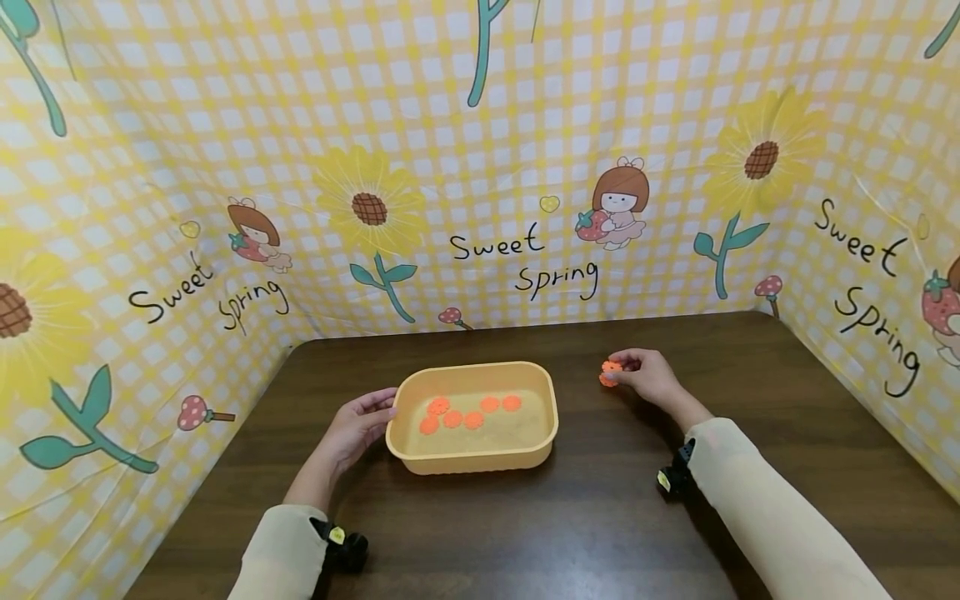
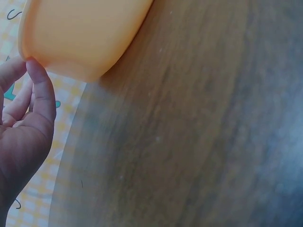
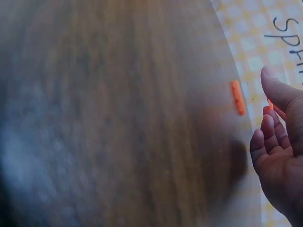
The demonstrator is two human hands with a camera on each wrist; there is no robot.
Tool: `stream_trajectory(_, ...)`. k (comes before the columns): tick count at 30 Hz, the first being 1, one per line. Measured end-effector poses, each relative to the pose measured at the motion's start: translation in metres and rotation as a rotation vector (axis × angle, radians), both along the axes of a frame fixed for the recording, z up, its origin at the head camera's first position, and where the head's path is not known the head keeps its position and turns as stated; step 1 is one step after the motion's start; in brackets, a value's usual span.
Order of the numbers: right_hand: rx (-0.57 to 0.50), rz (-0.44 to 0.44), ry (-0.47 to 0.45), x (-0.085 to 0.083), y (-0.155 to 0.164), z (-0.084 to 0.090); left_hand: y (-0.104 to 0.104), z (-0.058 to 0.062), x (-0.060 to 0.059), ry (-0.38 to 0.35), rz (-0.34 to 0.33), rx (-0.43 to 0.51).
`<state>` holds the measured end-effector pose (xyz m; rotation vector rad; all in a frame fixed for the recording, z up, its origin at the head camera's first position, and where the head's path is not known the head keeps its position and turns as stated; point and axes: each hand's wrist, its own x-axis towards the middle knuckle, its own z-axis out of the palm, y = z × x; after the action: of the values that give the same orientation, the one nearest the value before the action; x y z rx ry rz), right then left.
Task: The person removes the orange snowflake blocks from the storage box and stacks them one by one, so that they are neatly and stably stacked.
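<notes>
A yellow-orange plastic tub (image 1: pixel 471 460) stands on the table, with several flat orange flower-shaped slices (image 1: pixel 474 420) lying on its bottom. At its left end my left hand (image 1: pixel 354 429) pinches the rim between thumb and fingers; the left wrist view shows the thumb (image 2: pixel 41 90) against the tub wall (image 2: pixel 90 42). Right of the tub, my right hand (image 1: pixel 651 377) holds an orange flower-shaped slice (image 1: pixel 612 365) at its fingertips. In the right wrist view a second orange slice (image 3: pixel 238 98) appears edge-on, apart from the right hand (image 3: pixel 284 127); what supports it I cannot tell.
Dark brown wooden table (image 1: pixel 480 533) under everything. A yellow checked cloth (image 1: pixel 480 167) with flowers and lettering rises behind the table and along both sides. Each wrist carries a small black camera, such as the one (image 1: pixel 348 550) on the left.
</notes>
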<state>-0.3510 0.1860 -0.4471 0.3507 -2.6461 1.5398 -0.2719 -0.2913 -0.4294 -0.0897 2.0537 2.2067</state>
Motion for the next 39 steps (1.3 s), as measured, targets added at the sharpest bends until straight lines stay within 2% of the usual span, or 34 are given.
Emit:
stream_trajectory(6, 0.018, 0.012, -0.019, -0.0023, 0.0023, -0.0063, 0.0001, -0.0011, -0.0009, -0.013, 0.020, -0.013)
stream_trajectory(23, 0.140, 0.014, -0.018, -0.0015, -0.0024, -0.0040, 0.0006, 0.0014, 0.0005, -0.013, 0.014, -0.023)
stream_trajectory(31, 0.151, 0.016, -0.046, -0.0012, -0.0044, -0.0019, -0.0003, 0.0001, -0.0001, -0.007, 0.006, -0.008)
stream_trajectory(39, 0.162, 0.017, -0.052, -0.0004, -0.0049, 0.0006, 0.0021, 0.0088, 0.0048, -0.012, -0.020, 0.000)
